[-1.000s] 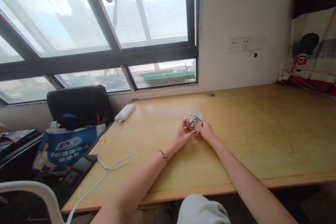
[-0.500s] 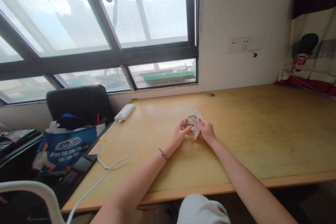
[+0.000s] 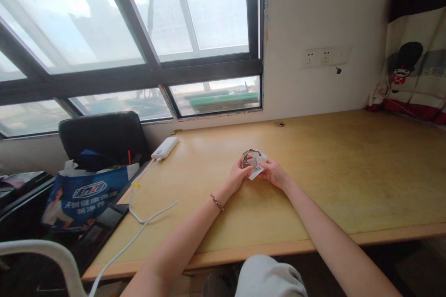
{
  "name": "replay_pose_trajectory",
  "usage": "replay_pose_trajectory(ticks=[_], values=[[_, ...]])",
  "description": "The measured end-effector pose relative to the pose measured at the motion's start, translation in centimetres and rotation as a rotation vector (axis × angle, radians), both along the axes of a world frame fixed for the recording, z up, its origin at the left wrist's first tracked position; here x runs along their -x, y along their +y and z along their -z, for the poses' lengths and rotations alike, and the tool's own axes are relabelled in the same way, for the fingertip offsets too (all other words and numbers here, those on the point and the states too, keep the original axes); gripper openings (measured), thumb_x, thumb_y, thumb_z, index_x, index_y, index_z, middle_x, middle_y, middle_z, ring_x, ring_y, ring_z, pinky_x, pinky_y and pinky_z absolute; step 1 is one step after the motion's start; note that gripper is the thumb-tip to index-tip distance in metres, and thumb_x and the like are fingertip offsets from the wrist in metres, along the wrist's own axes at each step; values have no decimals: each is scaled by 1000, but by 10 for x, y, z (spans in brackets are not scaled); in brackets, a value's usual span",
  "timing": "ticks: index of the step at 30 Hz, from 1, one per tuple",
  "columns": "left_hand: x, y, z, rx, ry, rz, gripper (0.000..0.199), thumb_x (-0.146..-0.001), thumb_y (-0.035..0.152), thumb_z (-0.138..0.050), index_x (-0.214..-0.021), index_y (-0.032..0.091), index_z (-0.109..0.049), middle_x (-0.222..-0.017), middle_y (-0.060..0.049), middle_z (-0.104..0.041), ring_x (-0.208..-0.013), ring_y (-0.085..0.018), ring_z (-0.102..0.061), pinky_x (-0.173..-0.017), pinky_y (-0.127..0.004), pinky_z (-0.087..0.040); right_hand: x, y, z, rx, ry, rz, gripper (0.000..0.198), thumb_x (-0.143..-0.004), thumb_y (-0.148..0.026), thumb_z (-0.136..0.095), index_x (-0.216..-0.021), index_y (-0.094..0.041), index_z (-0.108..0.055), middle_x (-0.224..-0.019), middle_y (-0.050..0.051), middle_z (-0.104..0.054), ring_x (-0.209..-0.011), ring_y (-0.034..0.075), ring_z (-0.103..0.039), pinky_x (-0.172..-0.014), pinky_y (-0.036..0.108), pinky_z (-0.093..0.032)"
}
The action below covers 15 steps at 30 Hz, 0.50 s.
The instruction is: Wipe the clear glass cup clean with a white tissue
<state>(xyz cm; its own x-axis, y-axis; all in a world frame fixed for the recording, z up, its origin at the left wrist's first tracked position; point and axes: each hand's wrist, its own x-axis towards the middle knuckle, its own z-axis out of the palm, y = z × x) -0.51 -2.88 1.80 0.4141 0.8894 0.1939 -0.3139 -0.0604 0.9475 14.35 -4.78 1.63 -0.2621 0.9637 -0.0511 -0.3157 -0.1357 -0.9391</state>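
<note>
Above the desk, my left hand (image 3: pixel 238 172) is closed around the left side of a small round dish (image 3: pixel 246 156). The dish looks like clear glass with dark, shiny edges; whether it is an ashtray or a bowl I cannot tell. My right hand (image 3: pixel 275 172) pinches a white tissue (image 3: pixel 257 167) against the dish's inside and right edge. Both thumbs lie over the near side. The tissue hides part of the dish, and the fingers underneath are mostly out of sight.
The wooden desk (image 3: pixel 348 171) stretches right to a patterned curtain (image 3: pixel 404 65). A white power bank (image 3: pixel 165 148) with a white cable (image 3: pixel 139 232) lies at the desk's left edge. Beyond that stand a black chair (image 3: pixel 102 139) and a blue bag (image 3: pixel 83 195).
The tissue has shifted from standing up at the dish's right edge to lying across its inside and near rim. The dish has tilted slightly, and both hands stay close together.
</note>
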Motion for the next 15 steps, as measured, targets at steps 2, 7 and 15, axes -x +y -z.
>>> replay_pose_trajectory(ticks=[2,7,15], values=[[-2,-2,-4,-41,-21,41,59,-53,20,-73,-108,15,-51,-105,-8,-57,-95,-20,-54,-81,-28,-43,-1,3,6,21,-40,58,35,-65,-28,-57,-97,-15,-53,-79,4,-62,-57,10,-57,-50,21,-46],[-4,-6,-4,-31,10,84,83,-47,11,-74,-121,20,-38,-113,-10,-52,-98,-22,-53,-83,-32,-42,1,5,16,-3,-262,126,20,-62,-28,-56,-74,-13,-55,-45,-3,-51,-34,7,-43,-32,16,-32],[-2,-8,-6,-22,46,61,81,-46,10,-74,-120,19,-42,-112,-10,-53,-97,-21,-53,-82,-30,-43,5,6,17,-300,-930,509,38,-80,-42,-35,-59,-18,-55,-43,4,-53,-43,13,-51,-43,21,-35]])
